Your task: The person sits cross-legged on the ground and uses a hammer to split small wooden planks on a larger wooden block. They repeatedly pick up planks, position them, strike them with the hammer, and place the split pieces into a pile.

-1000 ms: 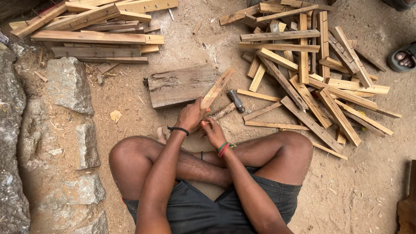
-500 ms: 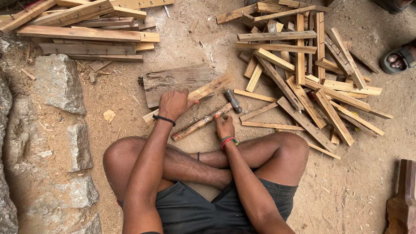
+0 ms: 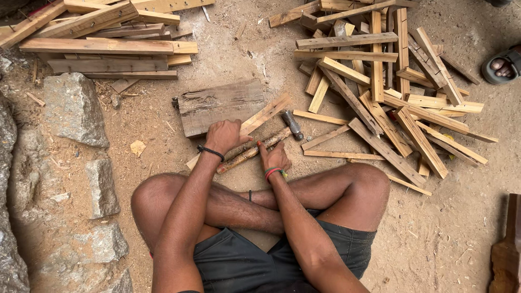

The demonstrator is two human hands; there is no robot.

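Note:
I sit cross-legged on the dirt. My left hand [image 3: 225, 135] is closed over a pale wooden slat [image 3: 265, 115], which lies slanted across the near edge of a weathered wood block [image 3: 217, 106]. My right hand [image 3: 274, 158] rests on the ground just below the rough stick handle of a hammer [image 3: 293, 125]. One raised finger touches the handle and the hand is not wrapped around it. The hammer lies flat, its metal head toward the upper right.
A loose heap of short wooden slats [image 3: 391, 97] covers the ground at the right. Longer planks [image 3: 103, 46] are stacked at the upper left. Grey stones [image 3: 73, 108] line the left side. Another person's sandalled foot [image 3: 502, 66] shows at the right edge.
Both hands held the slat up a second ago. The left hand has since brought it down across the block, and the right hand has let go and dropped to the hammer handle.

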